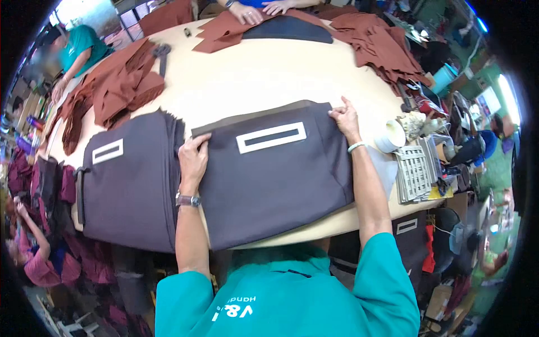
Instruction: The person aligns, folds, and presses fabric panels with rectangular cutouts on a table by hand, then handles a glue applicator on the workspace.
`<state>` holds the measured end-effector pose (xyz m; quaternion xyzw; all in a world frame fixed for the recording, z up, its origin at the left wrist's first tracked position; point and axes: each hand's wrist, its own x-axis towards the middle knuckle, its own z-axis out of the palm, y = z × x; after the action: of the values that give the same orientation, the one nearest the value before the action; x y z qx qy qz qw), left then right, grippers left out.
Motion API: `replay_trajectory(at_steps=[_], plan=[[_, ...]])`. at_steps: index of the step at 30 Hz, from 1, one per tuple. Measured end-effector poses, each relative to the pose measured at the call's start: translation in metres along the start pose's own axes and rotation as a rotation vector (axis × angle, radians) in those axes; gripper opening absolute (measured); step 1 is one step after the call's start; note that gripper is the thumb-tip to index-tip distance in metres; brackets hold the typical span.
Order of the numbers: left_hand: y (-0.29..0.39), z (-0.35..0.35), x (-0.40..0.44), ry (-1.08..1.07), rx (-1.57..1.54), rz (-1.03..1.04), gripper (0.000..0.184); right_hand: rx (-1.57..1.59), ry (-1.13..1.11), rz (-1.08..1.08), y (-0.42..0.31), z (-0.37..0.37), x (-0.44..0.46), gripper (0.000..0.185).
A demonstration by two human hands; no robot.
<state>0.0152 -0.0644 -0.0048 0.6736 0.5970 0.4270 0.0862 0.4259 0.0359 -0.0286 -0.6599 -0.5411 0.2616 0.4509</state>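
A dark purple-grey fabric panel (269,185) lies in front of me, with a brownish strip along its top edge. A white rectangular frame (271,138) with a dark slot sits on its upper part. My left hand (193,160) pinches the panel's upper left corner between thumb and fingers. At the upper right corner, my right hand (345,119) grips the edge, its index finger raised. Just left of my left hand is a thick stack of similar dark panels (132,191), the top one bearing a white frame (108,151) too.
Rust-brown fabric pieces (120,84) lie at the table's far left, more (379,45) at the far right. Across the table, another person's hands (247,12) rest on fabric. A white round container (389,136) and stacked pale frames (414,174) stand at right.
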Motion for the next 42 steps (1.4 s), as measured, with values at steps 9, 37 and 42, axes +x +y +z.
replay_trajectory(at_steps=[9,37,42], plan=[[-0.002,-0.023,-0.001,-0.186,-0.648,-0.299,0.021,0.042,-0.118,-0.070,-0.035,-0.049,-0.037,0.064],[-0.003,-0.016,-0.001,-0.029,-0.044,-0.259,0.018,-0.374,0.061,0.069,-0.042,-0.003,-0.008,0.068],[0.004,-0.018,0.000,-0.046,-0.050,-0.283,0.018,-0.306,0.058,0.113,-0.036,-0.008,-0.006,0.070]])
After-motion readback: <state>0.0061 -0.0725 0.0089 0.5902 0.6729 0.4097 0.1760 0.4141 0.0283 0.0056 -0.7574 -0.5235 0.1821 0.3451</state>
